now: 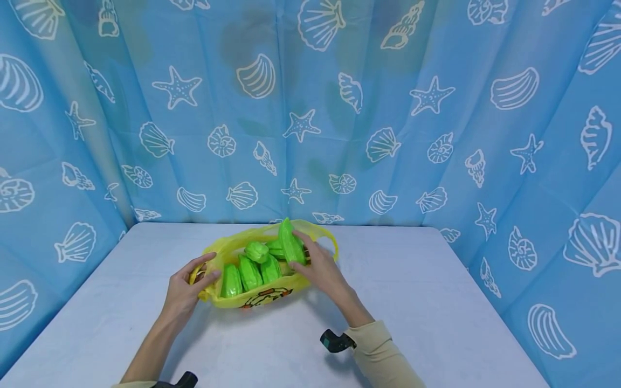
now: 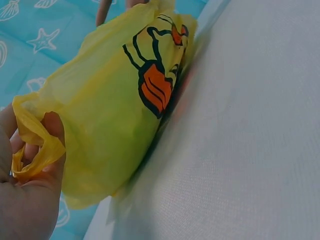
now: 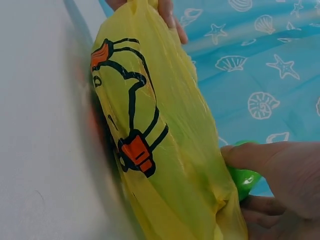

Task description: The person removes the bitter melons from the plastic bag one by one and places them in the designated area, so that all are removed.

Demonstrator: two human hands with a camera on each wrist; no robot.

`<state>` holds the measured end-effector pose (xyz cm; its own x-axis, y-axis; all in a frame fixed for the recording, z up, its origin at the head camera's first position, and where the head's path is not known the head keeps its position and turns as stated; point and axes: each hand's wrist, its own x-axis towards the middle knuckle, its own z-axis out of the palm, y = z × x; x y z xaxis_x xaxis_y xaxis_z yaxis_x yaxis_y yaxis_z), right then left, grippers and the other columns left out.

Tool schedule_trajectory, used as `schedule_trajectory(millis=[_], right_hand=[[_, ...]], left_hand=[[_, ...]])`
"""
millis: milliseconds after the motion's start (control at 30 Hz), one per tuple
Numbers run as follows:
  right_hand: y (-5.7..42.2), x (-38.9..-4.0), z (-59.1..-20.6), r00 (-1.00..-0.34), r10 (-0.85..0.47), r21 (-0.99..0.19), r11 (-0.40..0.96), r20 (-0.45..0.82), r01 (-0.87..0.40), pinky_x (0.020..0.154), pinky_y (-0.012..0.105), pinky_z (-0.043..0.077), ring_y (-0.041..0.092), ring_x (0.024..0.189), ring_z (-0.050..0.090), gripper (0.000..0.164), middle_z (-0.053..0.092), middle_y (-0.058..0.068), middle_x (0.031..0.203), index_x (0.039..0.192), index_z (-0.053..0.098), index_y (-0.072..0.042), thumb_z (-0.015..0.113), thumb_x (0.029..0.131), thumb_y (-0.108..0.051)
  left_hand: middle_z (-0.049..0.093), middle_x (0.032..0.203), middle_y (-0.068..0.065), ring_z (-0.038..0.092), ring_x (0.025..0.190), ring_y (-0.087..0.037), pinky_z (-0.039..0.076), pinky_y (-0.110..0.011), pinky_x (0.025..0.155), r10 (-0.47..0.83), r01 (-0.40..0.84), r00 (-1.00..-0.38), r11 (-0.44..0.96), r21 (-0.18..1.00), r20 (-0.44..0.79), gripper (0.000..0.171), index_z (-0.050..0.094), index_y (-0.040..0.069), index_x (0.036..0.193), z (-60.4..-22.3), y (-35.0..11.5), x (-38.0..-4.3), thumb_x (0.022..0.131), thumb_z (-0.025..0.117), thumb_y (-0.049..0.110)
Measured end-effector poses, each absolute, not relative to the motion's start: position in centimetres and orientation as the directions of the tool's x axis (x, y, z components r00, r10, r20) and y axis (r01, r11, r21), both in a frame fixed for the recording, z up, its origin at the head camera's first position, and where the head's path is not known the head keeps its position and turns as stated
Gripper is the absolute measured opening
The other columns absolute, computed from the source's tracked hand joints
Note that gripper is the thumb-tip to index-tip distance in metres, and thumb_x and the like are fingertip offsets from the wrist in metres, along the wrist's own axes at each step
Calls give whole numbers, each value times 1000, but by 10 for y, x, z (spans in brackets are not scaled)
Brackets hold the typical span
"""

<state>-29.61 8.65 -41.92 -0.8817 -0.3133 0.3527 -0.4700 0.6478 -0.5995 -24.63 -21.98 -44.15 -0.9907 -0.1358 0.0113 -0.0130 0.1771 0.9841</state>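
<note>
A yellow plastic bag point(image 1: 302, 282) lies on the table with its mouth spread upward and a black-and-orange print on its near side. Inside are several glossy green ridged gourds point(image 1: 249, 272). My left hand point(image 1: 183, 285) holds the bag's left end; in the left wrist view its fingers go through the gathered yellow handle point(image 2: 39, 150). At the bag's right side my right hand point(image 1: 321, 268) grips one green gourd point(image 1: 289, 242), which stands tilted with its tip above the rim. In the right wrist view, bag and fingers hide most of that gourd point(image 3: 243, 181).
A white-covered table point(image 1: 412, 302) carries the bag. Blue curtains point(image 1: 301, 161) with white shell and starfish prints enclose its back and sides. The bag's right handle point(image 1: 335, 242) stands up in a loop beyond my right hand. A black wrist device point(image 1: 337, 341) sits by the right sleeve.
</note>
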Motion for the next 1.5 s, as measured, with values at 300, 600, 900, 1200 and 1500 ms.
schedule_trajectory(millis=[300, 600, 900, 1200, 1500], right_hand=[[89, -296, -413, -849, -275, -613, 595, 452, -520, 96, 49, 51, 33, 125, 57, 73, 44, 7, 152, 153, 32, -25, 70, 91, -26], [103, -297, -406, -892, -270, -677, 581, 362, -451, 88, 42, 55, 27, 111, 63, 75, 53, 9, 141, 153, 31, -27, 71, 90, -25], [115, -298, -404, -912, -256, -681, 607, 321, -410, 82, 33, 58, 28, 107, 65, 74, 60, 15, 126, 153, 32, -26, 71, 90, -22], [140, -297, -397, -915, -250, -687, 605, 316, -403, 84, 34, 58, 29, 107, 66, 72, 62, 18, 124, 152, 35, -24, 71, 90, -19], [164, -292, -398, -925, -221, -671, 638, 309, -377, 86, 36, 57, 30, 107, 66, 73, 62, 19, 125, 152, 33, -23, 71, 90, -18]], left_hand=[[35, 150, 0, 45, 110, -7, 50, -10, 82, -117, -8, -993, 143, 990, 9, 65, 50, 19, 143, -442, -220, -246, 86, 74, 37], [33, 155, -2, 46, 115, -6, 50, -11, 83, -101, -8, -995, 159, 987, 9, 65, 48, 19, 144, -443, -220, -246, 87, 72, 39], [31, 156, -3, 47, 113, -5, 50, -10, 84, -84, -3, -996, 160, 987, 11, 65, 47, 19, 145, -442, -222, -245, 88, 71, 40], [32, 155, -3, 45, 113, -8, 49, -8, 84, -95, 16, -995, 175, 984, 33, 66, 48, 17, 145, -442, -223, -246, 87, 72, 40], [30, 157, -2, 44, 116, -11, 49, -9, 83, -107, -15, -994, 165, 986, 2, 68, 48, 19, 145, -442, -222, -247, 86, 73, 41]])
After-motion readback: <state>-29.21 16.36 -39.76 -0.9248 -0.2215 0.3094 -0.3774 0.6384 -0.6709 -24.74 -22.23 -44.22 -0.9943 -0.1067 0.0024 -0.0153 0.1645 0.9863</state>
